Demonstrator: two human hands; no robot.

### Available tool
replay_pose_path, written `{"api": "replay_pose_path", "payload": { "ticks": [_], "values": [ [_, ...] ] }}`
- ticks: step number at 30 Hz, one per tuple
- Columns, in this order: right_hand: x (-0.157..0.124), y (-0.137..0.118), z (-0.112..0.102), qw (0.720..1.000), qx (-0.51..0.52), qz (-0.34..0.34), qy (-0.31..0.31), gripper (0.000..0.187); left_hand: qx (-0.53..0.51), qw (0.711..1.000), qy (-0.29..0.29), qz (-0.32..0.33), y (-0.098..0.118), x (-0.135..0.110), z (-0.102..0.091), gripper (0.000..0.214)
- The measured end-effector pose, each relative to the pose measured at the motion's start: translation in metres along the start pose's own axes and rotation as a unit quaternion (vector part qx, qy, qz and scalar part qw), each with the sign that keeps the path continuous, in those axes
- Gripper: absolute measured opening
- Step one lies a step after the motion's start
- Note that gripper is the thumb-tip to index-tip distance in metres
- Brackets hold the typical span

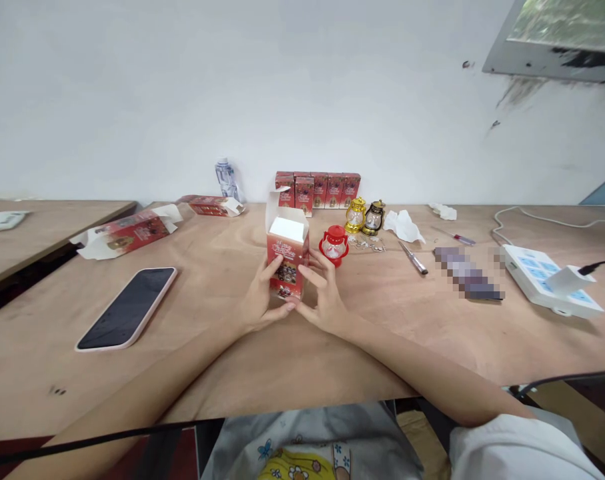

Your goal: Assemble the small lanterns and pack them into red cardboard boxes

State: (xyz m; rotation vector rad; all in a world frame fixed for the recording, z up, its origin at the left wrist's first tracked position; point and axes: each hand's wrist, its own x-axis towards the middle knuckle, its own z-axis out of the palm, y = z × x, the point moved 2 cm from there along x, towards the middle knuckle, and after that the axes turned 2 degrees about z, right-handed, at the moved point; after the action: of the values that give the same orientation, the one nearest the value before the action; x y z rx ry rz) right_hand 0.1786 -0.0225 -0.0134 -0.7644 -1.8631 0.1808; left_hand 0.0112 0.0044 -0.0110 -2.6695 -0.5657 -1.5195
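Between my two hands a red printed gift box (292, 257) stands upright, its top flaps raised and its white inside showing. My left hand (259, 290) grips the box's left side and lower front. My right hand (325, 293) grips its right side, and both thumbs meet near the bottom edge. Just right of the box stands a small red lantern (335, 245), close to my right fingers. Behind it are a gold lantern (355, 217) and a dark bronze lantern (373, 219), side by side.
Several closed red boxes (327, 190) line the wall. Flattened cartons (137, 233) and a phone (127, 310) lie left; a bottle (226, 179) stands behind. To the right are crumpled paper (403, 227), a knife (413, 258), a screwdriver (457, 237) and a power strip (552, 280).
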Motion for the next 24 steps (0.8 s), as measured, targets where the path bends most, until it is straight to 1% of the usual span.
{"api": "replay_pose_path", "payload": {
  "ticks": [2,4,6,8,9,11,13,15,16,18,20,22,24],
  "values": [
    [0.001,0.001,-0.001,0.998,-0.05,-0.035,-0.021,0.05,-0.016,0.999,0.015,-0.033,-0.004,-0.005,0.003,0.076],
    [0.002,0.002,-0.003,0.994,-0.076,-0.059,-0.056,0.043,-0.033,0.995,0.054,-0.081,-0.007,-0.008,0.004,0.075],
    [0.004,0.003,-0.003,0.989,-0.078,-0.083,-0.095,0.038,-0.067,0.986,0.097,-0.116,-0.009,-0.007,0.005,0.074],
    [0.005,0.006,-0.004,0.984,-0.072,-0.11,-0.116,0.037,-0.109,0.976,0.123,-0.141,-0.01,-0.003,0.004,0.074],
    [0.006,0.007,-0.005,0.984,-0.075,-0.119,-0.112,0.037,-0.126,0.971,0.132,-0.153,-0.01,0.0,0.004,0.073],
    [0.007,0.012,-0.009,0.986,-0.097,-0.115,-0.072,0.039,-0.14,0.963,0.145,-0.177,-0.011,0.004,0.003,0.074],
    [0.01,0.021,-0.015,0.988,-0.135,-0.08,-0.002,0.045,-0.138,0.958,0.156,-0.197,-0.013,0.006,0.001,0.076],
    [0.012,0.031,-0.022,0.981,-0.177,-0.022,0.071,0.053,-0.136,0.953,0.155,-0.221,-0.016,0.007,0.0,0.078],
    [0.013,0.037,-0.026,0.977,-0.192,0.01,0.094,0.057,-0.14,0.949,0.15,-0.239,-0.018,0.007,0.0,0.079],
    [0.014,0.048,-0.03,0.972,-0.2,0.064,0.102,0.067,-0.155,0.936,0.137,-0.285,-0.022,0.006,0.0,0.077],
    [0.016,0.057,-0.031,0.975,-0.183,0.095,0.076,0.071,-0.179,0.919,0.123,-0.328,-0.024,0.005,0.001,0.073],
    [0.017,0.062,-0.032,0.978,-0.163,0.113,0.061,0.065,-0.207,0.904,0.112,-0.356,-0.025,0.003,0.003,0.071],
    [0.017,0.065,-0.034,0.974,-0.156,0.134,0.09,0.057,-0.234,0.894,0.106,-0.367,-0.026,0.003,0.006,0.069]
  ]
}}
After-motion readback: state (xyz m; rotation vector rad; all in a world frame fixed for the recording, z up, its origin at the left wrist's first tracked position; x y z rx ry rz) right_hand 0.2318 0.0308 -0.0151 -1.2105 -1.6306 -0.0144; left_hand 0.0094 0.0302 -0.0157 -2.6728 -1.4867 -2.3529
